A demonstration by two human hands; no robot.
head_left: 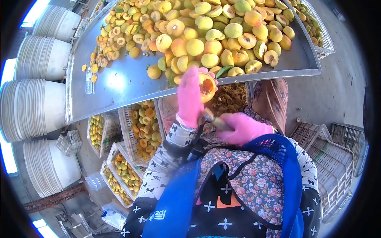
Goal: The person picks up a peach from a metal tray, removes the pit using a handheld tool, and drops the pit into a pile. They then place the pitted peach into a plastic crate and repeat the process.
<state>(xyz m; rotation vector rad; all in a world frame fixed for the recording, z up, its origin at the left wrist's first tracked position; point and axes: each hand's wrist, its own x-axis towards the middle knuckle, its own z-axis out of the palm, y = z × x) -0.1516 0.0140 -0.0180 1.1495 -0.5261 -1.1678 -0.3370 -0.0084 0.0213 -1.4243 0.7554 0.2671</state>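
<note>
My left hand (189, 95), in a pink glove, holds a halved yellow peach (206, 88) just over the table's near edge. The cut face shows a reddish hollow where the pit sits in other halves. My right hand (245, 129), also pink-gloved, is closed round the handle of a small tool (217, 121). The tool's blurred tip points toward the left hand, below the peach and apart from it. Many halved peaches (210, 47) are heaped on the metal table (119, 93) beyond my hands.
Crates of peach halves (145, 133) stand below the table at left. Brown pieces (228, 99) lie under its near edge. A bottle (88, 81) stands on the table's left side. Large white tubs (53, 109) line the left; stacked empty crates (329, 158) are at right.
</note>
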